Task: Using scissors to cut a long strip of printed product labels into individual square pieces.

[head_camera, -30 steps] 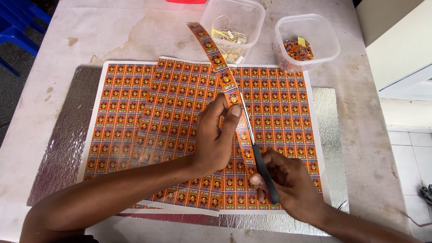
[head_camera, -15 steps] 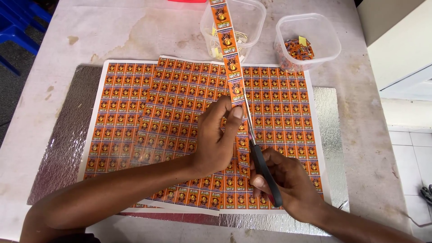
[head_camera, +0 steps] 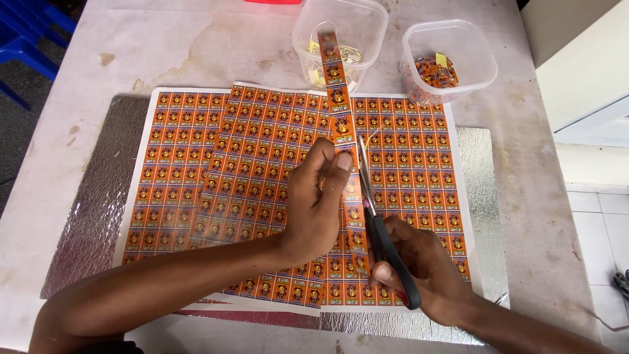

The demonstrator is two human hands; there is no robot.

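Two hands share one cut: my left hand (head_camera: 318, 203) pinches a narrow orange label strip (head_camera: 335, 85) upright at centre frame, keeping it taut, while my right hand (head_camera: 419, 269), closed around the scissors (head_camera: 377, 223), runs the blades along the strip's right edge. The label sheets (head_camera: 216, 190) stay flat below. Two plastic tubs (head_camera: 449, 59) crowd the upper edge; bare table (head_camera: 98, 46) shows upper left.

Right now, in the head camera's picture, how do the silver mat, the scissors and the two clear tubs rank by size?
1. Silver mat, largest.
2. Two clear tubs and: about alike, left perhaps slightly bigger.
3. Scissors, smallest, though nearer the camera.
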